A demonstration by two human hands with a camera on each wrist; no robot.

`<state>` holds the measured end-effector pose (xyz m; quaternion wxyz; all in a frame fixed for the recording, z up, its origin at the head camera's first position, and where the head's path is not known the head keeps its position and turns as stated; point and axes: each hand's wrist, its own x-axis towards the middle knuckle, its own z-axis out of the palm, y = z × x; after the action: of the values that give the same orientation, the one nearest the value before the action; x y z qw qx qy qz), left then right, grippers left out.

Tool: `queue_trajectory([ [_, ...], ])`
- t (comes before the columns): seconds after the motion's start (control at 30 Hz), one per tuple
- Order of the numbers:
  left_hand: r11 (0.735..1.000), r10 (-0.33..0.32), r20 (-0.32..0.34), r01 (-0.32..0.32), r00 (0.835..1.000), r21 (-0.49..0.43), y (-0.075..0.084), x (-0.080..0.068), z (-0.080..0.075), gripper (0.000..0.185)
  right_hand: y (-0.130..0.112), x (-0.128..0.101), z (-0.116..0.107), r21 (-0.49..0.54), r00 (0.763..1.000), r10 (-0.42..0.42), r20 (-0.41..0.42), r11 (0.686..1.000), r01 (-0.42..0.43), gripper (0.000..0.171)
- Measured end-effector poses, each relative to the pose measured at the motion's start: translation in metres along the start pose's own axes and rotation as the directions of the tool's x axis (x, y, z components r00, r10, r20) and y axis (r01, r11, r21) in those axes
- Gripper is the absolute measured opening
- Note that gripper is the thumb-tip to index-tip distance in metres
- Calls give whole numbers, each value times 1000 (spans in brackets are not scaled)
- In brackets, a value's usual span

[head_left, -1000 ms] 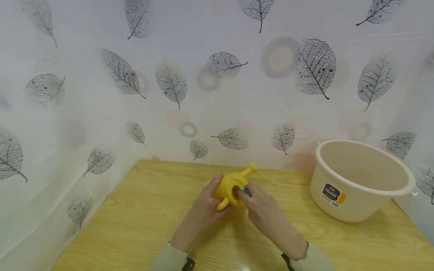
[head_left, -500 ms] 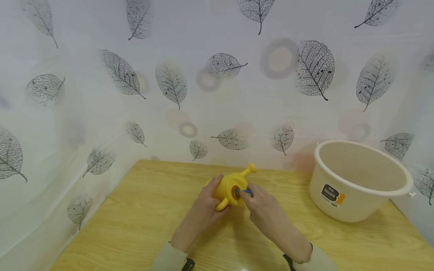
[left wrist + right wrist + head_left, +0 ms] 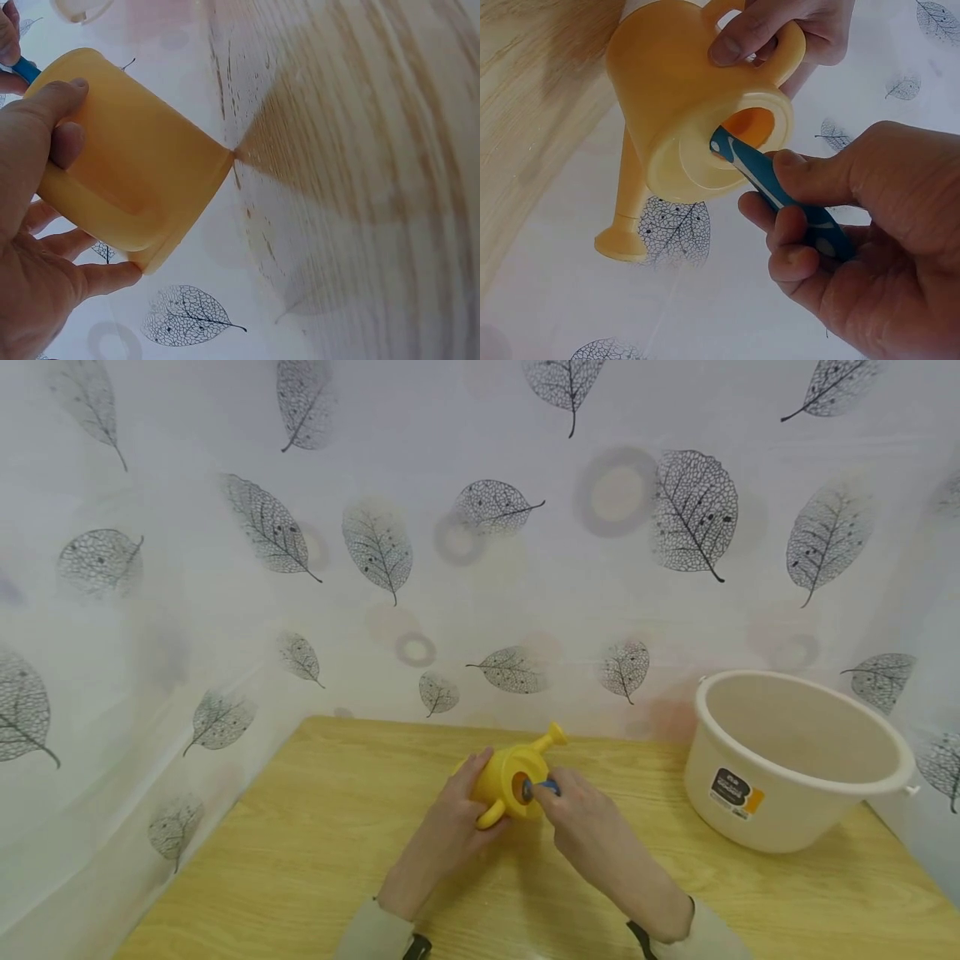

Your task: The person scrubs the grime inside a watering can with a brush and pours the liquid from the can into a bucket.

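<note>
Item: yellow toy watering can [image 3: 508, 781], tipped on its side above the middle of the wooden desk [image 3: 300, 852], spout toward the far wall; the left hand [image 3: 450, 827] has its grip wrapped round the body and handle. Right hand [image 3: 581, 827]: grip clenched on a blue handle [image 3: 780, 199], its tip set into the can's round opening. Also present: cream plastic basin [image 3: 795, 760], far right on the desk, well apart from the hands.
</note>
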<state>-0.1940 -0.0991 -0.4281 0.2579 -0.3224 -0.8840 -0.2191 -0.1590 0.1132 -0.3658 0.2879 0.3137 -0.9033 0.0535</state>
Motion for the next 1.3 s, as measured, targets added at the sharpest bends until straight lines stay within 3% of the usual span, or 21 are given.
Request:
queue_trajectory([
  [0.3,1000,-19,22,20,1000,-7,2,0,-1,32,3,0,5,30,1000,-2,26,1000,1,40],
  [0.57,1000,-27,40,28,999,-2,2,-1,-1,30,3,1,10,104,996,41,78,993,-49,37],
  [1.03,1000,-19,37,18,999,13,2,-2,-1,29,7,-1,8,167,1000,0,-4,986,0,25],
  [1.3,1000,-7,38,6,999,13,2,-1,-1,30,11,0,-3,162,999,17,36,987,-23,17],
])
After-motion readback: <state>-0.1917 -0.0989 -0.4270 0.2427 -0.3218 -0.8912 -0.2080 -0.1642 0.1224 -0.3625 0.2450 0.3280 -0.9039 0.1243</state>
